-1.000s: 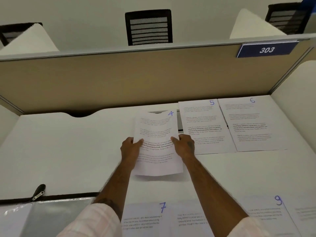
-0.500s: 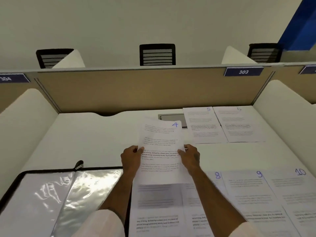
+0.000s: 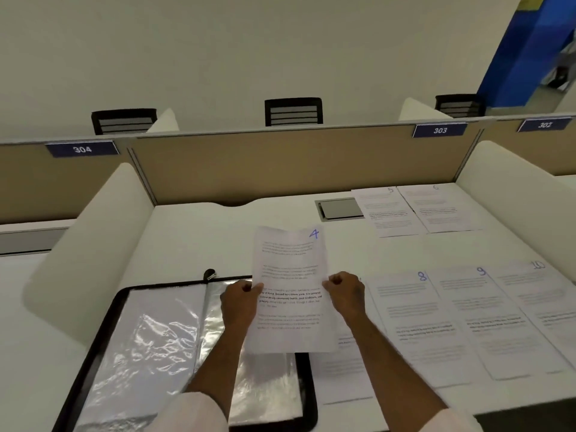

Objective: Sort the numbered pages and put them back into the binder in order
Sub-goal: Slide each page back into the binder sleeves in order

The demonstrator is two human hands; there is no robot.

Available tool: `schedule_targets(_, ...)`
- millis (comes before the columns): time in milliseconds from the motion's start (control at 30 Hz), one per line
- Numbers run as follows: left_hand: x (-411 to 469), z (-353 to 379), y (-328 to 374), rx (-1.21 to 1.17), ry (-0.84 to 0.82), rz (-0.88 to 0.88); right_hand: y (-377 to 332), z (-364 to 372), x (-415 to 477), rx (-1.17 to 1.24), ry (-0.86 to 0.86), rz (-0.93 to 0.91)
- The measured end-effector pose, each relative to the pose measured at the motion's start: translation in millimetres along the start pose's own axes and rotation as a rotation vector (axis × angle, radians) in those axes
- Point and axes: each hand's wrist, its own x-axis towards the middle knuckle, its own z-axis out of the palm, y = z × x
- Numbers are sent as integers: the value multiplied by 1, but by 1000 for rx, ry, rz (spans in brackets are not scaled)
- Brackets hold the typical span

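I hold the page numbered 4 (image 3: 290, 275) upright above the desk. My left hand (image 3: 238, 302) pinches its left edge and my right hand (image 3: 346, 293) pinches its right edge. Below and to the left lies the open black binder (image 3: 99, 332) with shiny plastic sleeves (image 3: 156, 344). Pages 5 (image 3: 386, 213) and 6 (image 3: 442, 210) lie at the back right of the desk. Pages 8 (image 3: 414, 322), 9 (image 3: 492, 319) and 10 (image 3: 548, 294) lie in a row at the front right. One more page (image 3: 339, 378) lies partly hidden under page 4.
A tan partition (image 3: 280, 163) closes the back of the white desk (image 3: 199, 238), with white side dividers left (image 3: 87, 238) and right (image 3: 517, 194). A grey cable hatch (image 3: 339, 208) sits beside page 5. Black chairs stand beyond the partition.
Both hands have lifted page 4 from the back of the desk and drawn it toward me and leftward, over the binder's right edge. The view has pulled back, showing more of the binder.
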Motion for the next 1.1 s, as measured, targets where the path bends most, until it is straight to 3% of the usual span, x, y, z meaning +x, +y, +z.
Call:
schedule_targets(167,-25,-22,-4,224,86,41,-15,14,-53,99,-65,-151)
schedule_targets(267,-47,-26,1,354,145,132,-20,22,-74,-11,-105,-250)
schedule_targets(533,-105,-8,-3,587,199,500,-28,24,-112,-75,-182,-176)
schedule_targets(800,-152,-3,-31,595,108,709,-18,20,-145,-186,-154,-216)
schedule_targets(967,-159,-30,-45,304,-48,542,-12,20,-161,-191,-123,-207)
schedule_targets(1100,-153,-50,-57,-105,-98,82,-17,23,-175,-176,-171,-288)
